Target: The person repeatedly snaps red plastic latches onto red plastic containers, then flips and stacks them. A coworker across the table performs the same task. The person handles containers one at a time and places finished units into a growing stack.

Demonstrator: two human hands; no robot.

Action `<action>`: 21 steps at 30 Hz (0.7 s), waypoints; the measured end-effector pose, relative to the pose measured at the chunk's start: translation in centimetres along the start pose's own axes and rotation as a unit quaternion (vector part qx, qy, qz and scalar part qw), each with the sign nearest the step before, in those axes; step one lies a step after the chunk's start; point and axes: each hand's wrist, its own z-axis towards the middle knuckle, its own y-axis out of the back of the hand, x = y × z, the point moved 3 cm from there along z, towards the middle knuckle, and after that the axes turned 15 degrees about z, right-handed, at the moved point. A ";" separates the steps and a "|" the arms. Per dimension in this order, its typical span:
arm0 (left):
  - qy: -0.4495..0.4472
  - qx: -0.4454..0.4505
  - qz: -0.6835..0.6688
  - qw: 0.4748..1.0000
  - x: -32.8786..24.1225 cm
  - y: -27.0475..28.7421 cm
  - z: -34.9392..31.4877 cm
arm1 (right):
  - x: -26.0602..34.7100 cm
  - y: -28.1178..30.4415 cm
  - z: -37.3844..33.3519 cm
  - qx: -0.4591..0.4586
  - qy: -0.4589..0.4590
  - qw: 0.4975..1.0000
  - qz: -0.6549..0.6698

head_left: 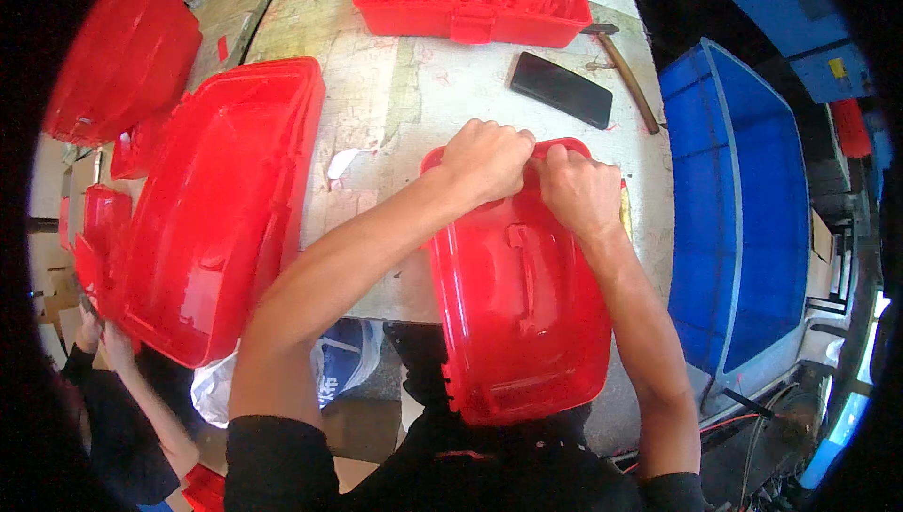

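Note:
A red plastic toolbox lid [480, 296] lies across the near edge of the table, its near end overhanging toward my body. A long raised feature runs down its middle. My left hand [487, 159] is closed at the lid's far edge, knuckles up. Close beside it, my right hand [581, 190] is also closed on that far edge. The fingertips of both hands are hidden, so any small piece between them cannot be made out. Beyond my hands lies a black phone [562, 90].
A red box [470, 31] of red plastic strips stands at the back, beside a hammer [628, 82]. Stacked red lids [221, 202] lie left, with red tubs [127, 51] behind. A blue bin [701, 211] stands right. Another person's arms [141, 380] show at lower left.

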 end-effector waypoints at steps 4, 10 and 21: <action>0.016 -0.006 0.007 1.000 0.0 0.1 -0.1 | -0.1 0.2 0.2 -0.014 -0.011 0.999 0.033; 0.028 0.044 0.001 0.999 0.2 0.8 -0.3 | 0.1 0.7 0.3 -0.008 -0.051 0.992 0.113; 0.048 -0.028 -0.022 0.998 1.5 4.1 -3.4 | -0.9 1.7 0.9 0.016 -0.031 0.992 0.123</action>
